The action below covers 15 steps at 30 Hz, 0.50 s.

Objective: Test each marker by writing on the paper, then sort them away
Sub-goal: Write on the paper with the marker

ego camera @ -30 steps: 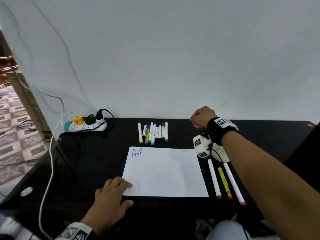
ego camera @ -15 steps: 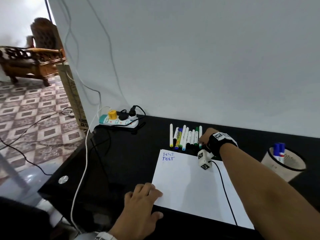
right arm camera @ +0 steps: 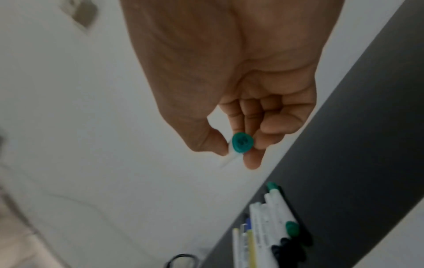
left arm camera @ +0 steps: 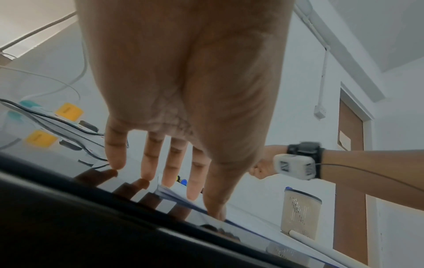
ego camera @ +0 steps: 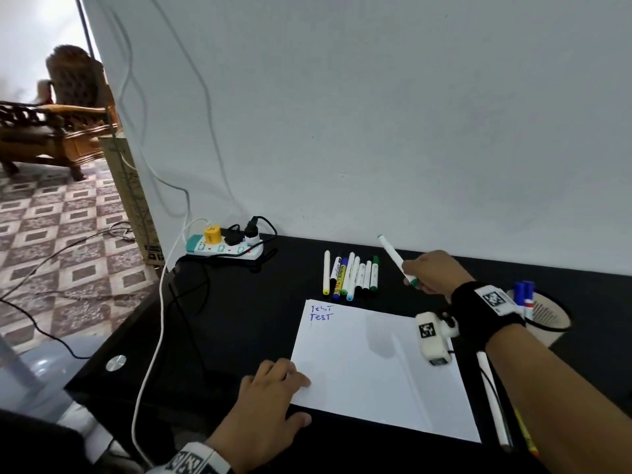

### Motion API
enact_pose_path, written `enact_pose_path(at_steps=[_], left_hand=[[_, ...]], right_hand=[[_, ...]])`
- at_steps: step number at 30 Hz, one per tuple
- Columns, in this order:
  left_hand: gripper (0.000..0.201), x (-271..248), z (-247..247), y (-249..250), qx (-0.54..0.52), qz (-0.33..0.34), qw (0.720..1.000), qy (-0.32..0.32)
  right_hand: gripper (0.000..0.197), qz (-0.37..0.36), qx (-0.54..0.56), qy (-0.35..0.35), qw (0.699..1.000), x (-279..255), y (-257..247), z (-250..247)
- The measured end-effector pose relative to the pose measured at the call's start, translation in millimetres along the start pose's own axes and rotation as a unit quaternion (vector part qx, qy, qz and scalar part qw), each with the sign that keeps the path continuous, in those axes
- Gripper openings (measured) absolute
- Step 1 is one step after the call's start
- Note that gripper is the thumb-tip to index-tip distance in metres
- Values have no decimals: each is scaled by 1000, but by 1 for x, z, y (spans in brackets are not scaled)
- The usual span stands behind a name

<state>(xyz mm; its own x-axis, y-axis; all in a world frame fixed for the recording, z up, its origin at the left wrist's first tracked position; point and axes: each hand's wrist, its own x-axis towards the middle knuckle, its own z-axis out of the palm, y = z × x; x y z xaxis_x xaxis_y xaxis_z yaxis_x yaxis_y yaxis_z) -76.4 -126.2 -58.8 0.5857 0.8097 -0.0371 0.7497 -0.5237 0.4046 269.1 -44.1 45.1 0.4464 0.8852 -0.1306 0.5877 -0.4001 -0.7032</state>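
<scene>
White paper (ego camera: pixel 376 367) lies flat on the black table (ego camera: pixel 239 319), and my left hand (ego camera: pixel 270 408) rests at its near left corner with the fingers spread out flat, holding nothing. I think the paper is thin and light and would slide on this shiny top, so pressing it down is a good idea when I write. Two small blue words sit at its top left corner. Past the far edge of the paper is the row of markers (ego camera: pixel 350 277), lying side by side close to the wall. Next comes my right hand (ego camera: pixel 432 273), up in the air above the table, just right of the row. It pinches the green marker (ego camera: pixel 396 260) between thumb and fingers near its green end, and the long white part points up toward the wall. This marker feels like a light, stiff, smooth stick to me, I guess. It could slip, so I should hold it near the middle when I pull the cap. On the far right stands a cup (ego camera: pixel 550 319) with blue markers (ego camera: pixel 525 297) in it.
</scene>
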Motion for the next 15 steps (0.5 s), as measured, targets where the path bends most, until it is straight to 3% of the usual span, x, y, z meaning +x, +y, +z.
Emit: enact_pose_path(at_steps=[4,8,10,12,13,15], left_hand=[[37,4,-17,13,-53,-6,997,54],[56,5,-40,42,-131,9,983,129],[53,0,-50,60,-136,23,987,85],[24,-9,-57,76,-141,40,989,9],[19,-14,-59,81,-160,46,986,-15],[31,-26,-60,90,-194,53,979,-32]], right_hand=[[15,-88,81,6,993,-75,0,-20],[13,-141,141,-51,979,-141,-4,-29],[15,-159,154,-68,973,-165,-4,-28],[17,-163,168,-64,970,-181,-3,-27],[17,-164,178,-57,969,-186,-2,-25],[16,-161,223,-46,960,-198,0,-18]])
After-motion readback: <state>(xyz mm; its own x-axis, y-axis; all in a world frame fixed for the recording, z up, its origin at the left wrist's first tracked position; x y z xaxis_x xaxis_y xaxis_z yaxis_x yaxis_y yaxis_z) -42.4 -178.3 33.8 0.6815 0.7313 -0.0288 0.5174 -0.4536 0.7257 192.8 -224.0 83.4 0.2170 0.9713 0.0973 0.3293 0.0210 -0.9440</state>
